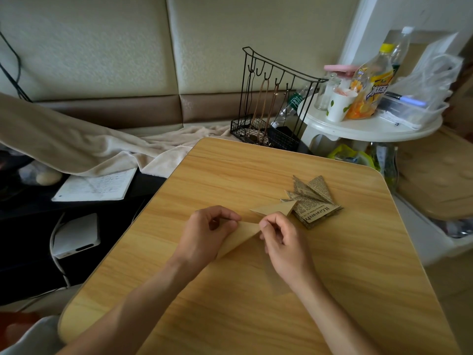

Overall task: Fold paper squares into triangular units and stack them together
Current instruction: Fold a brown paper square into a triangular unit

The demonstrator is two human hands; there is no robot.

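A plain brown paper (243,233) lies partly folded on the wooden table (256,303), with one pointed flap (276,209) raised toward the far right. My left hand (207,234) pinches the paper's left edge between thumb and fingers. My right hand (284,239) pinches the fold near the middle, fingers curled. A stack of folded newspaper-print triangular units (313,201) sits just beyond my right hand, fanned out, touching the raised flap's tip. Part of the brown paper is hidden under my right wrist.
A black wire rack (271,98) stands past the table's far edge. To the right, a round white side table (371,124) carries bottles, a cup and a clear tray. A notebook (97,187), a beige blanket (102,144) and a white box (76,235) lie on the left.
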